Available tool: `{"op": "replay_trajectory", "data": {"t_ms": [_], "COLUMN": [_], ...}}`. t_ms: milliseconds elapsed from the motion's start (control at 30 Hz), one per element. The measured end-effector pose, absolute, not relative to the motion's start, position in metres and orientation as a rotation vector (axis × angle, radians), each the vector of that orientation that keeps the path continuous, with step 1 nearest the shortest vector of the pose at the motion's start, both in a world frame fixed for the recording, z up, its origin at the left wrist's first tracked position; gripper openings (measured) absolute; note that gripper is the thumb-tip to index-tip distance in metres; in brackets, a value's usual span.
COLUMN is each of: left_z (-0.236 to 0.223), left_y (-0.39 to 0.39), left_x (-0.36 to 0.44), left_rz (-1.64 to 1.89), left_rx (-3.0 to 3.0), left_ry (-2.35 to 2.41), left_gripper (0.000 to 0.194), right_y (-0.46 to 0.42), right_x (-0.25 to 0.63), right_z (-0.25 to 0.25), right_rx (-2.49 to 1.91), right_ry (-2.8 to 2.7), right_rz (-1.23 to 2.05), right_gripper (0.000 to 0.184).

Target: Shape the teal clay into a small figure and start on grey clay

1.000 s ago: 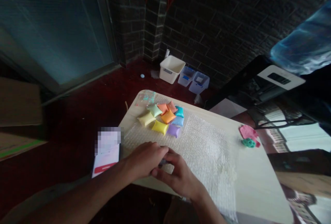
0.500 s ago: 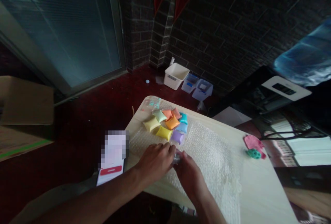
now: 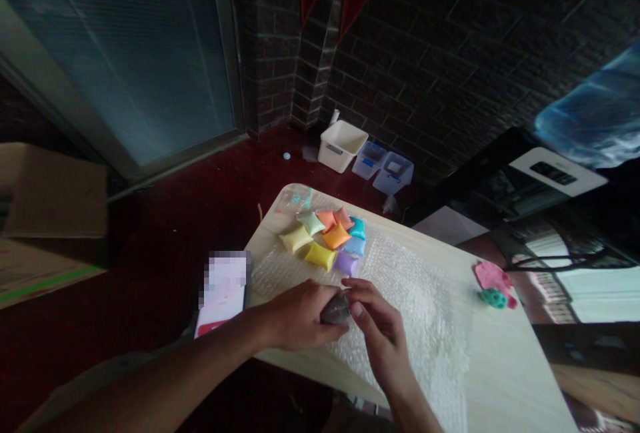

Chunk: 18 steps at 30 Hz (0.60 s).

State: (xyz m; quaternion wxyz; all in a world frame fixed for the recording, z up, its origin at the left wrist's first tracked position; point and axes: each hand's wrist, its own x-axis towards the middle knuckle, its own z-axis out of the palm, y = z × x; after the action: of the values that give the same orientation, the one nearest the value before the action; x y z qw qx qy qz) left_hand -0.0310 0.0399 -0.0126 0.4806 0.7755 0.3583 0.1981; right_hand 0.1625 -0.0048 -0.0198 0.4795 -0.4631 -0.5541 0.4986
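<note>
My left hand (image 3: 305, 318) grips a small dark grey clay packet (image 3: 335, 310) between thumb and fingers, above the near part of the bubble wrap (image 3: 415, 299). From the other side, my right hand (image 3: 377, 326) has its thumb and fingertips closed on the packet's right edge. Just beyond the hands lies a cluster of pillow-shaped clay packets, among them a yellow packet (image 3: 320, 256), a purple packet (image 3: 345, 263), an orange packet (image 3: 336, 236) and a pale green packet (image 3: 311, 222).
A phone (image 3: 223, 293) lies at the table's left edge. Pink clay (image 3: 491, 276) and a green clay piece (image 3: 493, 297) sit at the right. A white bin (image 3: 341, 146) and clear boxes (image 3: 393, 173) stand on the floor; a cardboard box (image 3: 55, 199) is at left.
My hands have turned and come slightly apart, bringing the dark grey packet into view. My right hand's fingers have lifted and spread around its edge. The table things have not moved.
</note>
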Motion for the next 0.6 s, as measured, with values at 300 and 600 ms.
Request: {"op": "replay_trajectory", "data": {"t_ms": [300,600], "left_z": [-0.0186,-0.0175], "left_y": [0.0407,0.0429], "left_x": [-0.0279,-0.0294], "left_rz": [0.534,0.551], "left_rx": [1.828,1.827], "left_ry": [0.827,0.76], "left_gripper": [0.033,0.014], "right_y": [-0.0066,-0.0108], "right_x": [0.1666,0.1704], "right_z": [-0.0179,-0.0099], "right_rx": [-1.109,-1.044], "right_ry": [-1.664,-1.852], "right_rz": [0.95,0.861], "right_gripper": [0.015,0.023]}}
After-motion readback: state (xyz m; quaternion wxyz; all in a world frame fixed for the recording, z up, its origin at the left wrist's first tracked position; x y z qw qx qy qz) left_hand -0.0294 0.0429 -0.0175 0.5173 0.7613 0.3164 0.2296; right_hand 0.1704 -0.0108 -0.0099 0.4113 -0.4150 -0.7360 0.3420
